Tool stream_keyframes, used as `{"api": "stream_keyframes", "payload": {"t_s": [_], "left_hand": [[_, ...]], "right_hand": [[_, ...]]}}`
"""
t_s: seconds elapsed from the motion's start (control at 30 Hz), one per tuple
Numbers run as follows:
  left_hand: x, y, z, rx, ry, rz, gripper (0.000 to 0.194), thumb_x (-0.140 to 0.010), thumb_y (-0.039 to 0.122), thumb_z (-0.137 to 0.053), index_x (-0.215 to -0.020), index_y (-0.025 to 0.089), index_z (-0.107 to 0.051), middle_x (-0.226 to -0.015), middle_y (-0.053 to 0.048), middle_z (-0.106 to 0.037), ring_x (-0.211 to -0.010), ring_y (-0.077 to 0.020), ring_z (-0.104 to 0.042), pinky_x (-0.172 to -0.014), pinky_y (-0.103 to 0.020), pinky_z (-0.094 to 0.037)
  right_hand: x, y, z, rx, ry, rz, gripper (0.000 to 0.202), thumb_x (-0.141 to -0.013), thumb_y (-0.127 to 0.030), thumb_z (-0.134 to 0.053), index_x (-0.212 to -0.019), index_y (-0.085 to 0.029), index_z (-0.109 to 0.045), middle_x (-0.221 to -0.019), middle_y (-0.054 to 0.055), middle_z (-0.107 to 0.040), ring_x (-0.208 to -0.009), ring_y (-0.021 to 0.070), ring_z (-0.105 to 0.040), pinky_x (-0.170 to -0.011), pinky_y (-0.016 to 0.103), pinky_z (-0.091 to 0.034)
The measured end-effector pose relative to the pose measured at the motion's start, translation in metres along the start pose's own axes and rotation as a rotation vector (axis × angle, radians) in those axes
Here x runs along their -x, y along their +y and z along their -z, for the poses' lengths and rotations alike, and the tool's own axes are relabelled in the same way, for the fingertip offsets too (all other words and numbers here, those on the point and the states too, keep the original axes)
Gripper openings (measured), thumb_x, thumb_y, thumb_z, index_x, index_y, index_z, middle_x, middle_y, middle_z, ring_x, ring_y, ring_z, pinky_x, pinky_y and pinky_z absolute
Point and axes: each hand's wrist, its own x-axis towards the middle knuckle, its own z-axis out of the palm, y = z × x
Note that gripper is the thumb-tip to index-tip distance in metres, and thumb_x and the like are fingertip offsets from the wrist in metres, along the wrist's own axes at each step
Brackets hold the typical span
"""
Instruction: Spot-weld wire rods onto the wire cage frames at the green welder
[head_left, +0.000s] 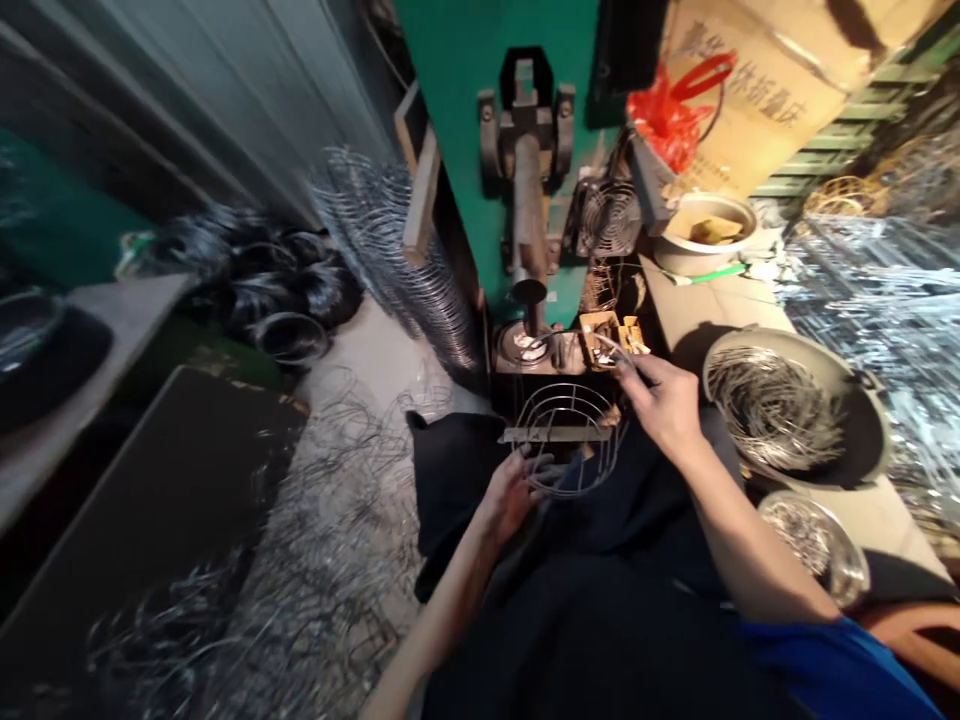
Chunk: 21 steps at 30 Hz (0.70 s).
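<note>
My left hand (pixel 512 492) is closed on the lower left rim of a round wire frame (pixel 576 492), made of metal rings joined by cross wires. The frame is over my lap, in front of the green machine. Pinched between the thumb and fingers of my right hand (pixel 664 400) is a thin, curved piece of wire (pixel 611 343), raised to the right of the frame. Its far end points left, towards the space under the machine's metal cylinder (pixel 529 225); where exactly it stops I cannot make out.
On the right-hand bench, a large pan (pixel 862 440) holds bent wires, near a metal bowl (pixel 855 585) of small pieces. Small yellow boxes (pixel 600 325) lie below the green machine (pixel 450 60). Stacked wire rings (pixel 397 250) lean at left; loose wires (pixel 330 540) litter the floor.
</note>
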Motion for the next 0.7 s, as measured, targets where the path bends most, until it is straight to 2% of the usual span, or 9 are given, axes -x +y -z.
{"api": "stream_keyframes", "payload": {"t_s": [0.1, 0.17, 0.27, 0.33, 0.37, 0.43, 0.5, 0.6, 0.7], "left_hand": [[0.012, -0.013, -0.011, 0.059, 0.029, -0.023, 0.052, -0.068, 0.037, -0.082, -0.109, 0.015, -0.058, -0.104, -0.011, -0.072, -0.072, -0.0156, -0.069, -0.07, -0.028, -0.055], [0.014, -0.008, -0.011, 0.001, 0.092, -0.085, 0.053, -0.062, 0.029, -0.085, -0.106, 0.015, -0.059, -0.097, -0.007, -0.073, -0.062, -0.0124, -0.066, -0.068, -0.027, -0.056], [0.005, -0.001, -0.001, -0.087, 0.158, -0.094, 0.06, -0.054, 0.024, -0.087, -0.106, 0.016, -0.059, -0.09, -0.004, -0.074, -0.055, -0.0115, -0.064, -0.069, -0.032, -0.058], [-0.003, -0.003, 0.002, -0.121, 0.218, -0.109, 0.061, -0.05, 0.022, -0.087, -0.104, 0.017, -0.058, -0.085, -0.002, -0.073, -0.053, -0.0106, -0.061, -0.068, -0.033, -0.059], [-0.006, -0.005, 0.001, -0.141, 0.252, -0.119, 0.062, -0.049, 0.021, -0.087, -0.104, 0.017, -0.058, -0.083, -0.001, -0.072, -0.053, -0.0102, -0.061, -0.065, -0.031, -0.058], [-0.011, -0.011, -0.006, -0.202, 0.303, -0.151, 0.064, -0.046, 0.019, -0.088, -0.103, 0.017, -0.057, -0.08, 0.001, -0.07, -0.055, -0.0101, -0.06, -0.058, -0.024, -0.054], [-0.014, -0.016, -0.018, -0.294, 0.312, -0.212, 0.067, -0.046, 0.019, -0.089, -0.104, 0.018, -0.056, -0.083, 0.0, -0.068, -0.062, -0.0111, -0.062, -0.054, -0.019, -0.05], [-0.02, -0.018, -0.034, -0.442, 0.303, -0.317, 0.067, -0.049, 0.026, -0.09, -0.105, 0.018, -0.055, -0.088, -0.001, -0.066, -0.07, -0.0131, -0.064, -0.057, -0.021, -0.052], [-0.025, -0.015, -0.039, -0.58, 0.319, -0.39, 0.065, -0.052, 0.032, -0.089, -0.104, 0.018, -0.053, -0.09, -0.002, -0.065, -0.07, -0.0137, -0.063, -0.058, -0.023, -0.053]], "right_hand": [[0.02, 0.008, 0.02, 0.007, -0.05, 0.0, 0.036, -0.092, -0.046, -0.059, -0.112, -0.019, -0.071, -0.1, 0.008, -0.072, -0.089, 0.0211, -0.068, -0.085, 0.033, -0.052], [0.044, 0.039, 0.048, 0.115, -0.041, -0.093, 0.04, -0.091, -0.05, -0.06, -0.114, -0.02, -0.07, -0.102, 0.008, -0.071, -0.092, 0.0214, -0.067, -0.086, 0.032, -0.051], [0.108, 0.108, 0.107, 0.482, 0.023, -0.471, 0.036, -0.096, -0.044, -0.05, -0.099, -0.015, -0.071, -0.092, 0.01, -0.072, -0.085, 0.0225, -0.067, -0.08, 0.032, -0.05], [0.161, 0.152, 0.141, 0.728, -0.081, -0.818, 0.028, -0.095, -0.034, -0.05, -0.091, -0.014, -0.07, -0.088, 0.014, -0.072, -0.082, 0.0238, -0.067, -0.075, 0.033, -0.05], [0.187, 0.17, 0.152, 0.757, -0.115, -0.894, 0.022, -0.09, -0.029, -0.055, -0.084, -0.014, -0.069, -0.083, 0.015, -0.071, -0.077, 0.0248, -0.068, -0.07, 0.034, -0.049], [0.231, 0.197, 0.161, 0.772, -0.161, -0.977, 0.014, -0.083, -0.025, -0.063, -0.073, -0.015, -0.067, -0.072, 0.015, -0.069, -0.066, 0.0241, -0.066, -0.061, 0.033, -0.048], [0.261, 0.213, 0.159, 0.757, -0.189, -1.017, 0.012, -0.079, -0.023, -0.065, -0.068, -0.018, -0.065, -0.066, 0.011, -0.067, -0.057, 0.0214, -0.063, -0.055, 0.032, -0.046], [0.282, 0.224, 0.152, 0.737, -0.196, -1.052, 0.006, -0.077, -0.021, -0.064, -0.072, -0.02, -0.066, -0.066, 0.009, -0.068, -0.056, 0.0212, -0.064, -0.053, 0.031, -0.046], [0.288, 0.23, 0.152, 0.729, -0.173, -1.068, 0.007, -0.075, -0.021, -0.065, -0.08, -0.017, -0.068, -0.072, 0.012, -0.069, -0.064, 0.0254, -0.068, -0.057, 0.034, -0.049]]}}
